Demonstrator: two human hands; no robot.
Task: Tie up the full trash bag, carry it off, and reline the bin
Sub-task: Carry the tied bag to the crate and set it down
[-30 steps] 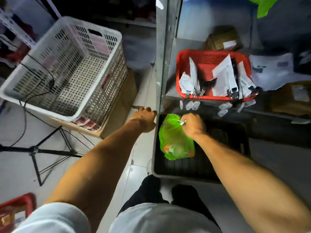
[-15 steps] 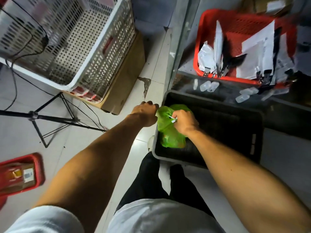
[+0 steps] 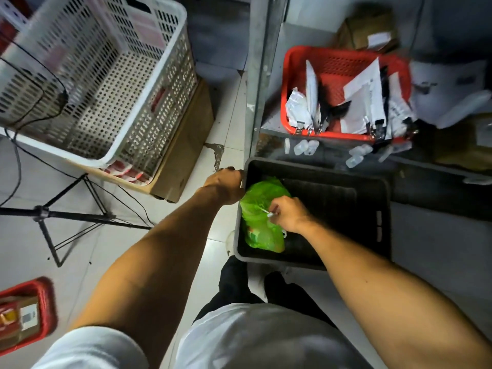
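Observation:
A black rectangular bin (image 3: 372,222) stands on the tiled floor in front of my feet. Inside its left half lies a full green trash bag (image 3: 262,225) with coloured waste showing through the plastic. My right hand (image 3: 288,214) is down in the bin on top of the bag, its fingers curled and pinching the bag's top together with a small white stick. My left hand (image 3: 226,186) grips the bin's left rim at the far corner, fingers curled over the edge.
A large white perforated crate (image 3: 101,75) sits on a cardboard box (image 3: 183,155) at the left. A black tripod (image 3: 66,217) and cables spread over the floor. A red basket (image 3: 346,91) of papers rests on a metal shelf behind the bin. A red tray (image 3: 26,312) lies at lower left.
The view shifted as my head moved. My right hand has stayed on the bag's top, and the bag has sunk a little lower in the bin. My left hand kept hold of the rim.

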